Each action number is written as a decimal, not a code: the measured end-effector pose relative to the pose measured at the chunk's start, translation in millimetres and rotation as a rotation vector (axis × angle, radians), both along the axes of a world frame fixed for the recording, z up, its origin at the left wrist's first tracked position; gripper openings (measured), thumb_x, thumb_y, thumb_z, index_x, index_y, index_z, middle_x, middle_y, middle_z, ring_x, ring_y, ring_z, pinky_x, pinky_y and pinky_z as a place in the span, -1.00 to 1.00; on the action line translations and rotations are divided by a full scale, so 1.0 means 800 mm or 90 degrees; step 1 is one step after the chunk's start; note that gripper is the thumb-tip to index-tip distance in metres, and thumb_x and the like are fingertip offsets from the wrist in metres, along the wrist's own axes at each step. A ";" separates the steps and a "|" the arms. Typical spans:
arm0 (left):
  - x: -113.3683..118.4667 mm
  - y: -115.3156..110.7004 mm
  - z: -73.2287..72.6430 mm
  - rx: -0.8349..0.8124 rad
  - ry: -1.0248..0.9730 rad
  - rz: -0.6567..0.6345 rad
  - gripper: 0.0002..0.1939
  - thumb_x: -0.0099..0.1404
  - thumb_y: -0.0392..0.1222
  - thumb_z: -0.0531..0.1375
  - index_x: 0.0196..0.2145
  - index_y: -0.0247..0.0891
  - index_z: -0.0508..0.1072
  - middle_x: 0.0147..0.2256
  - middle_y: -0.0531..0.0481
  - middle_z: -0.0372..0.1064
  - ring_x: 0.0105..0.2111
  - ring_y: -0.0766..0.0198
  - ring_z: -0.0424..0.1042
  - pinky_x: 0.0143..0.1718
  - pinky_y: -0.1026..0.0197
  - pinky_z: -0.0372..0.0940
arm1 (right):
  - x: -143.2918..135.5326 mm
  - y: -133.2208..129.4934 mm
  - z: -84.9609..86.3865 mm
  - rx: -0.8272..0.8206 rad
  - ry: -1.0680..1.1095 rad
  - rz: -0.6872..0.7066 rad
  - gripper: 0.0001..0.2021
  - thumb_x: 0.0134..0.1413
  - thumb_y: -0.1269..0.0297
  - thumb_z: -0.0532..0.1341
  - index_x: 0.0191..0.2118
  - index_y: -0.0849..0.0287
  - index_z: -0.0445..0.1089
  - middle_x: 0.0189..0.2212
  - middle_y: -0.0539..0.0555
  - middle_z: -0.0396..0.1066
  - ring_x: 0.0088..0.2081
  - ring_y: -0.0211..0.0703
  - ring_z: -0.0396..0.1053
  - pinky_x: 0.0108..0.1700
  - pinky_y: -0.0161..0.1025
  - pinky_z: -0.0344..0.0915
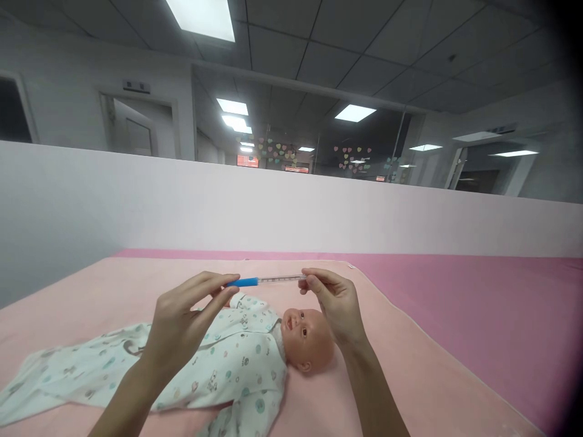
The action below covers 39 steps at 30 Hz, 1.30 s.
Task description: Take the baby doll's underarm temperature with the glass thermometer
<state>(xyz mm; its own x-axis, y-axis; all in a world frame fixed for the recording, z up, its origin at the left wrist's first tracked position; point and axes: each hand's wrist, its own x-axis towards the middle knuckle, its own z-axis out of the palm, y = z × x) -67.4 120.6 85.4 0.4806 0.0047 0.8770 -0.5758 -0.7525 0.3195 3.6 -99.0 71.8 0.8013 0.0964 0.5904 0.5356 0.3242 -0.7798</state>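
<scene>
A thin glass thermometer [277,279] with a blue sleeve [246,282] over its left end is held level in the air. My left hand [186,315] pinches the blue sleeve between thumb and fingers. At the clear end, my right hand [336,303] grips the glass tip with thumb and fingers. Below and behind the hands, a baby doll [310,340] lies on its back, its head to the right. It wears a white patterned outfit [246,358], partly hidden by my left forearm.
The doll lies on a peach blanket [387,364] spread over a pink surface [478,303]. A white partition [291,212] runs along the far side. Beyond it are windows with heart stickers, an open door [136,130] and ceiling lights.
</scene>
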 end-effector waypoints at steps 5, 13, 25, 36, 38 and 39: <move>0.002 0.008 0.003 0.058 0.000 -0.007 -0.81 0.21 -0.16 0.14 -0.20 -0.16 0.44 -0.34 0.02 0.43 -0.40 0.34 0.39 -0.49 0.37 0.31 | -0.005 0.002 0.002 -0.024 -0.010 -0.006 -0.86 -0.05 0.27 0.26 -0.33 0.16 0.48 -0.47 0.04 0.45 -0.42 -0.24 0.39 -0.31 -0.23 0.38; -0.002 0.020 0.011 0.081 -0.064 0.053 -0.80 0.17 -0.19 0.18 -0.21 -0.17 0.46 -0.31 0.06 0.43 -0.38 0.38 0.39 -0.47 0.41 0.36 | -0.010 0.020 -0.002 -0.079 -0.008 0.008 -0.86 -0.06 0.29 0.25 -0.32 0.17 0.48 -0.44 0.05 0.46 -0.39 -0.24 0.40 -0.28 -0.25 0.39; -0.004 0.012 0.007 0.083 -0.048 0.060 -0.78 0.21 -0.19 0.14 -0.18 -0.19 0.44 -0.35 0.05 0.40 -0.42 0.41 0.36 -0.52 0.43 0.35 | -0.015 0.016 -0.001 -0.066 0.007 -0.020 -0.85 -0.04 0.28 0.24 -0.31 0.16 0.48 -0.48 0.02 0.46 -0.44 -0.30 0.38 -0.32 -0.31 0.39; 0.026 0.024 -0.004 0.158 0.277 0.074 -0.52 0.28 0.08 -0.04 0.14 0.01 0.10 -0.09 0.02 0.34 -0.21 0.23 0.37 -0.34 0.25 0.33 | -0.028 -0.084 -0.003 -0.129 0.060 -0.373 -0.73 -0.24 0.18 0.33 -0.33 0.19 0.49 -0.47 0.06 0.47 -0.41 -0.16 0.42 -0.30 -0.24 0.41; 0.043 0.026 -0.015 0.206 0.327 0.079 -0.54 0.29 0.09 -0.09 0.10 -0.02 0.17 -0.12 0.01 0.36 -0.21 0.21 0.37 -0.30 0.22 0.30 | -0.036 -0.127 -0.035 -0.172 0.144 -0.486 -0.66 -0.27 0.12 0.33 -0.31 0.19 0.50 -0.45 0.07 0.48 -0.32 -0.07 0.43 -0.26 -0.22 0.40; 0.052 0.025 -0.023 0.231 0.349 0.073 -0.55 0.29 0.09 -0.10 0.07 -0.05 0.22 -0.12 -0.01 0.36 -0.21 0.20 0.37 -0.28 0.21 0.29 | -0.041 -0.145 -0.057 -0.199 0.187 -0.528 -0.63 -0.27 0.08 0.32 -0.28 0.19 0.50 -0.42 0.08 0.49 -0.26 -0.03 0.43 -0.21 -0.21 0.38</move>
